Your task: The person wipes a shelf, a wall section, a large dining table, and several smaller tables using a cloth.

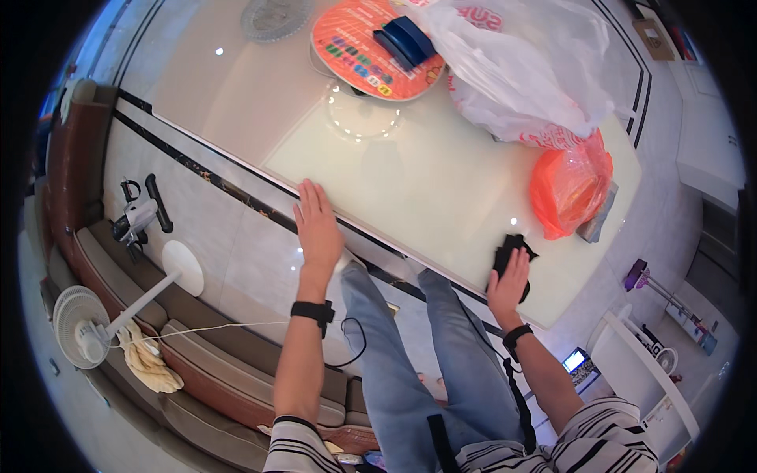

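My right hand lies flat over a small black cloth item near the front right of the glass-topped table. Part of that black item is hidden beneath the palm; I cannot tell exactly what it is. Holding nothing, my left hand reaches over the table's near edge, fingers straight and close together. Both wrists wear black bands. Farther back, a dark blue object sits on a round orange printed board. A crumpled white plastic bag and a red plastic bag rest at the right.
A clear glass dish stands at the back. Left of me are a white pedestal fan, its cord, a brown sofa and exercise-type equipment. A white chair and a purple-headed broom are at right.
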The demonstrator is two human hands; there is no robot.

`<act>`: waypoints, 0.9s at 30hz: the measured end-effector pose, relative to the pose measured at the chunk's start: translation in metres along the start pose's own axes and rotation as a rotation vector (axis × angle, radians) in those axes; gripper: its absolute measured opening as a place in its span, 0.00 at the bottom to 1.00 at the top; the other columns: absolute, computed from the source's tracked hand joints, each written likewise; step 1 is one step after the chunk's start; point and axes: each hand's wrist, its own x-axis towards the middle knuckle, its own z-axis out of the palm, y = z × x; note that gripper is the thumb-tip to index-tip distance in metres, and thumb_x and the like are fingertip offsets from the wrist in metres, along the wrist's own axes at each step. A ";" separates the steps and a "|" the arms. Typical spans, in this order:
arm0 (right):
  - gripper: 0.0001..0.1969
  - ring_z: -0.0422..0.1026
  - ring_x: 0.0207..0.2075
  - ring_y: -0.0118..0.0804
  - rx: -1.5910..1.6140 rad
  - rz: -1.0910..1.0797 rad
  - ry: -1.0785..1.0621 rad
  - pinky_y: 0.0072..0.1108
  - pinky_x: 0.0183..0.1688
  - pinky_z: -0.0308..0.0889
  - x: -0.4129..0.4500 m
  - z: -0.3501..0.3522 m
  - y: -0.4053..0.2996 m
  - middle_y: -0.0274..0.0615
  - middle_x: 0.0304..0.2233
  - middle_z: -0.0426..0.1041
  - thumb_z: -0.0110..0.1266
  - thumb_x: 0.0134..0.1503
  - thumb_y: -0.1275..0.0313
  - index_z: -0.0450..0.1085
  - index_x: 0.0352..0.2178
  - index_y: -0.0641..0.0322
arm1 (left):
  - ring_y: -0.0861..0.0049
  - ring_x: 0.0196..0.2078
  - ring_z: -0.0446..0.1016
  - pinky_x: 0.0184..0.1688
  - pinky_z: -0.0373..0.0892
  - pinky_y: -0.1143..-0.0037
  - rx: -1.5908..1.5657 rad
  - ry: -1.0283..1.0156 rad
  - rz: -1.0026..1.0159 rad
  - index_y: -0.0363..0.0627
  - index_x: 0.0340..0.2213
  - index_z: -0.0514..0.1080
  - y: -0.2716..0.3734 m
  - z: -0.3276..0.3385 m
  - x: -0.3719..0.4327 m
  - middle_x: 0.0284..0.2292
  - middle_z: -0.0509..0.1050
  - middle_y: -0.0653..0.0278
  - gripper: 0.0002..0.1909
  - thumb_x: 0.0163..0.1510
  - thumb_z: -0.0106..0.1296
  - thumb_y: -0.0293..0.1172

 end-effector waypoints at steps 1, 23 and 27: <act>0.38 0.43 0.65 0.58 -0.067 0.053 0.008 0.43 0.65 0.40 -0.001 0.002 -0.002 0.58 0.64 0.43 0.49 0.53 0.67 0.44 0.62 0.69 | 0.55 0.67 0.41 0.65 0.45 0.56 -0.004 -0.003 0.010 0.27 0.59 0.49 0.002 0.000 0.002 0.63 0.45 0.45 0.38 0.45 0.44 0.18; 0.34 0.52 0.62 0.57 -0.046 0.270 0.378 0.41 0.63 0.45 0.154 0.056 -0.260 0.60 0.60 0.54 0.48 0.53 0.67 0.50 0.60 0.70 | 0.58 0.68 0.39 0.65 0.40 0.56 -0.029 0.120 0.101 0.30 0.60 0.48 -0.212 -0.076 0.121 0.63 0.46 0.45 0.39 0.44 0.45 0.18; 0.34 0.52 0.62 0.57 -0.124 0.636 0.323 0.40 0.63 0.46 0.144 0.060 -0.243 0.60 0.61 0.52 0.45 0.57 0.62 0.48 0.60 0.71 | 0.54 0.67 0.39 0.65 0.42 0.56 -0.040 -0.045 0.142 0.30 0.61 0.45 -0.220 -0.084 0.130 0.64 0.42 0.44 0.43 0.41 0.46 0.14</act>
